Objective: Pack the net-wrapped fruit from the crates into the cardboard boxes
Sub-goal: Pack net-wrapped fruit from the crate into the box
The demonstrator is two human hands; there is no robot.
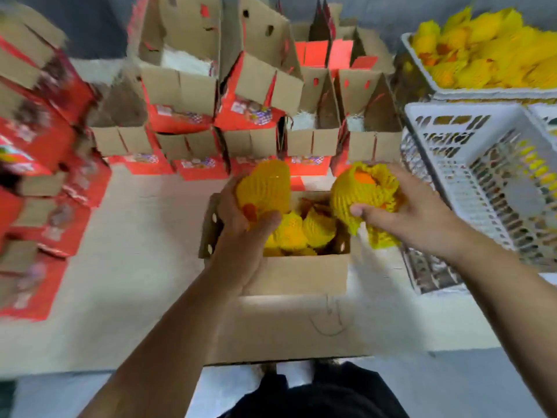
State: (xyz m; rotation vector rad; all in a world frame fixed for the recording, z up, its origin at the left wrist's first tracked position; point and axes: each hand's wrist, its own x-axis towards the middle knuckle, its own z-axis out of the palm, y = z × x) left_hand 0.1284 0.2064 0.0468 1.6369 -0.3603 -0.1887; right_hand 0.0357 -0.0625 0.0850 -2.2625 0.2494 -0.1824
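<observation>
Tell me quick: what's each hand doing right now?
Left hand: grips a netted fruit over the box.
Right hand: grips another netted fruit.

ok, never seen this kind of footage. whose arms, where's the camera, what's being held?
No robot here: a person with a camera on their head, looking down at their own arms. The left hand grips one yellow net-wrapped fruit; the right hand grips another. Both are above an open cardboard box that already holds several wrapped fruit. Behind it stand more open boxes, red outside. At right is a white plastic crate, and further back another crate full of wrapped fruit. The picture is blurred at the left.
</observation>
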